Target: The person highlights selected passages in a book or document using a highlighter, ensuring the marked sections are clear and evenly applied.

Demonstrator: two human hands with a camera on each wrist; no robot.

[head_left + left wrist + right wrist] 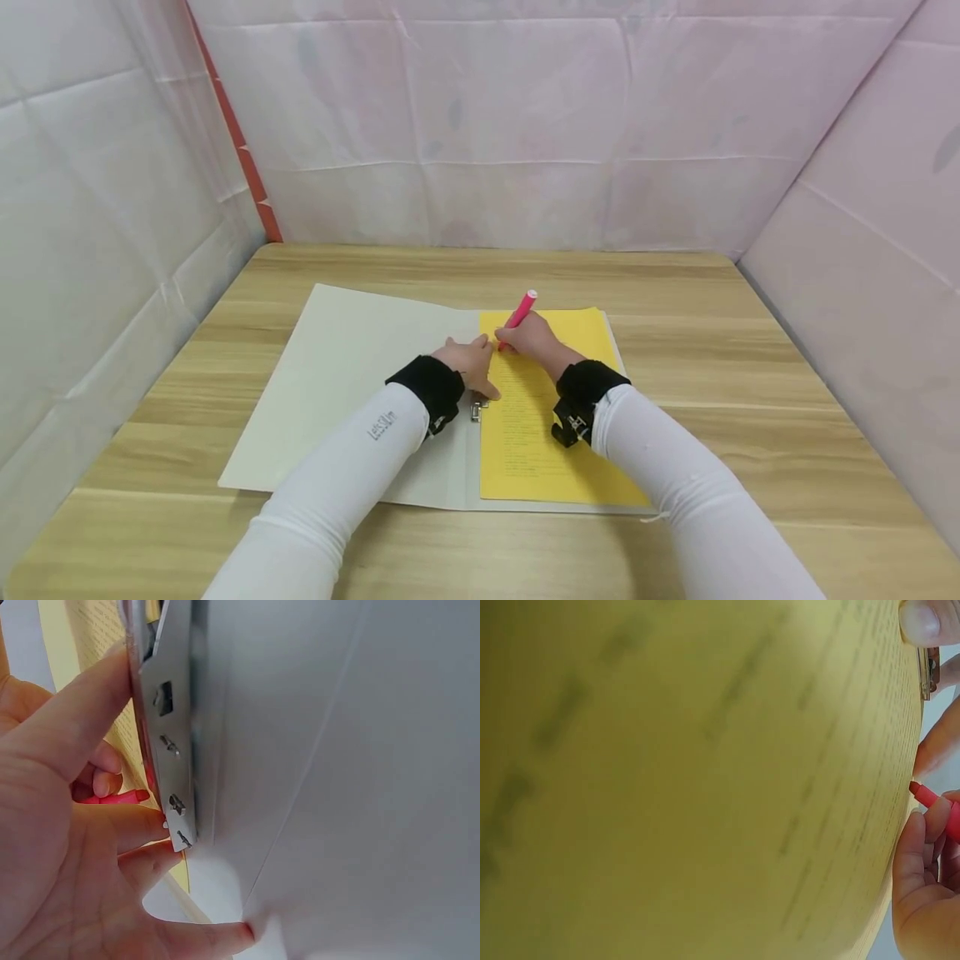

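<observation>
An open pale grey folder (337,375) lies on the wooden table (750,350), with a yellow printed sheet (532,442) on its right half. My right hand (525,337) grips a pink marker (519,315); its tip touches the sheet's upper left corner. In the right wrist view the marker's tip (925,794) meets the yellow sheet (690,780). My left hand (474,365) rests with straight, spread fingers on the folder's spine, beside the metal clip (477,409). The left wrist view shows the fingers (75,712) lying against the metal clip bar (171,735).
White fabric walls (480,125) enclose the table on the left, back and right. Bare wood lies around the folder, widest at the right and at the front edge (525,567).
</observation>
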